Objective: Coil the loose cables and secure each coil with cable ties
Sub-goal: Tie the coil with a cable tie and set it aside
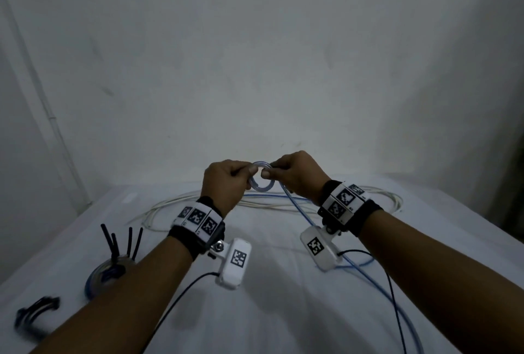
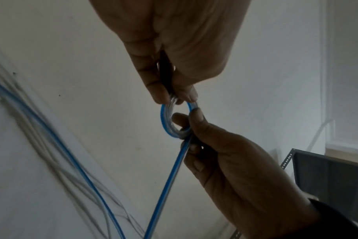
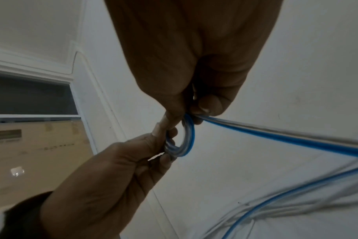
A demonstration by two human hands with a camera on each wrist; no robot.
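Blue-and-clear plastic cable, wound into one small tight coil (image 1: 261, 180), is held up above the white cloth-covered surface (image 1: 283, 311) between both hands, the left hand (image 1: 226, 183) pinching its left side and the right hand (image 1: 297, 175) pinching its right side, arms reaching forward. Its loose tail (image 1: 312, 223) runs down past the right wrist. One white cable bundle (image 1: 175, 206) lies behind the hands, and four black cable ties (image 1: 122, 240) stand at the left.

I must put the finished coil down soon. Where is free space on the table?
Bare cloth lies between the forearms, near the table's front edge. The far side is crowded by white cables; the blue cable trails at right; a tied coil sits left.
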